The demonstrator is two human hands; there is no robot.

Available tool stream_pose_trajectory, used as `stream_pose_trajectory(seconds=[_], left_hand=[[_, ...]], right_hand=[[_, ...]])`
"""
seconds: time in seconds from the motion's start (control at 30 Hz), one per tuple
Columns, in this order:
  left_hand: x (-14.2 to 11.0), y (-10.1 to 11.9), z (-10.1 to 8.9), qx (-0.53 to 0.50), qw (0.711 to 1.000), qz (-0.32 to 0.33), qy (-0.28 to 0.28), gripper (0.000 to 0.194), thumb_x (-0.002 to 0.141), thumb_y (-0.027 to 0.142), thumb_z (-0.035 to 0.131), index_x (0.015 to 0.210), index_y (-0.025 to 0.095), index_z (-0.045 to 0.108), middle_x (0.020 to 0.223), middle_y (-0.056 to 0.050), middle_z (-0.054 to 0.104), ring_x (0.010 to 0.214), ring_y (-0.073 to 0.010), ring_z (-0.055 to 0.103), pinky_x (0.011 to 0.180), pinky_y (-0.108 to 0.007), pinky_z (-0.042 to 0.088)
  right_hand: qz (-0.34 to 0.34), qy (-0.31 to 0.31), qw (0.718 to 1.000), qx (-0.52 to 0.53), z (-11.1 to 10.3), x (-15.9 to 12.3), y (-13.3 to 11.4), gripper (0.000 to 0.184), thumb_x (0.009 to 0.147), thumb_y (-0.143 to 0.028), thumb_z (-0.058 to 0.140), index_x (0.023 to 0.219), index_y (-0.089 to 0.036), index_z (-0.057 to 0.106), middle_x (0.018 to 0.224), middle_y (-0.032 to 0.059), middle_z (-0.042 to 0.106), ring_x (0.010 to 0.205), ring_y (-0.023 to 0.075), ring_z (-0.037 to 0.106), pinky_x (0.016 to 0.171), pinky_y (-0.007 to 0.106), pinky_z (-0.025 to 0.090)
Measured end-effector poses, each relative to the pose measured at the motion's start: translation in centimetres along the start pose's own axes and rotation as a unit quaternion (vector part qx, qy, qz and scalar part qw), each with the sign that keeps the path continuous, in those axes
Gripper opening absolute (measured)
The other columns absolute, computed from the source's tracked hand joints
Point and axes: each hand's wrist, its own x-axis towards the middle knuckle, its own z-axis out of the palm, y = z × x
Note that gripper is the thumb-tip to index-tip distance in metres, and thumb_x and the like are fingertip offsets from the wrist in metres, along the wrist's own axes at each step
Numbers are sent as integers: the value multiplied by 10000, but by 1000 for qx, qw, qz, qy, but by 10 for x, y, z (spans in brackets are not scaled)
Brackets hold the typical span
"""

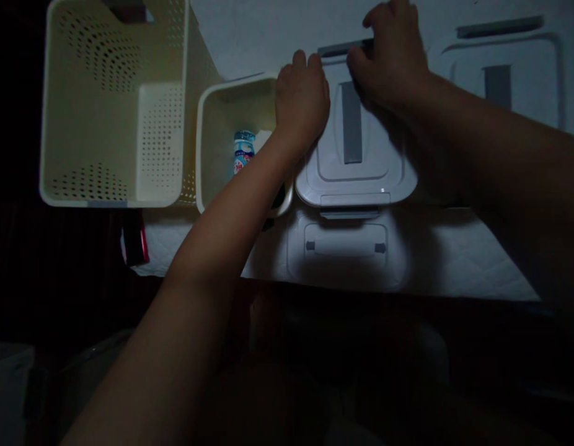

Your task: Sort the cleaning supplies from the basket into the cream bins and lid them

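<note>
A white lidded storage box (pixel 375 167) with a grey lid handle (pixel 353 122) stands in the middle, between my two hands. My left hand (pixel 303 99) is closed, its fingers curled down where the box's far left corner meets the rim of an open cream bin (pixel 200 130). What those fingertips hold, if anything, is hidden. My right hand (pixel 392 59) is at the box's far right corner, thumb by the end of the grey far latch (pixel 338 49), fingers bent but apart from the thumb. A blue-and-white bottle (pixel 243 150) is inside the cream bin, partly behind my left forearm.
At left lies a tall cream perforated basket (pixel 183 111). Another white lidded box (pixel 533 80) is at right, partly behind my right arm. A box side with two grey pegs (pixel 346 248) shows below the near latch. A dark red-edged object (pixel 136 241) lies at the bedding's left edge.
</note>
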Motion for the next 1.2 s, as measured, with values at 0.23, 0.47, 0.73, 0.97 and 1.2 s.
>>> stream_pose_trajectory(seconds=[0.23,0.47,0.73,0.97,1.2], left_hand=[[-9,21,-21,80,993,26,-84,383,935,19,294,1279,-30,453,1527,-175,323,1451,-241,225,1197,-374,178],[-10,20,-19,43,996,43,-64,323,927,84,381,1150,132,609,1407,-88,506,1390,-230,378,1155,-415,330],[-11,20,-22,67,993,43,-92,331,952,100,346,1210,27,541,1455,-159,439,1394,-230,350,1172,-383,271],[-8,13,-14,17,994,65,-82,377,875,91,372,1177,172,582,1404,-91,495,1354,-222,371,1171,-344,259],[-7,11,-12,4,994,63,-89,367,863,141,374,1146,203,600,1425,-76,478,1392,-222,333,1198,-338,234]], right_hand=[[-94,-63,993,-12,9,35,12,491,911,-350,400,1183,-2,616,1191,140,655,1143,248,575,914,411,383],[-119,-53,991,-14,8,40,18,558,841,-434,434,1124,-13,666,1120,148,672,1093,283,590,879,438,362],[-130,-37,990,-31,10,36,15,610,888,-447,347,1145,16,650,1128,174,664,1131,322,564,910,470,350],[-46,-53,997,-23,9,40,10,591,970,-410,307,1154,51,628,1214,257,613,1231,320,519,996,479,360],[137,-142,980,31,2,55,0,561,826,-416,539,1131,49,613,1340,223,528,1275,332,457,984,451,340]])
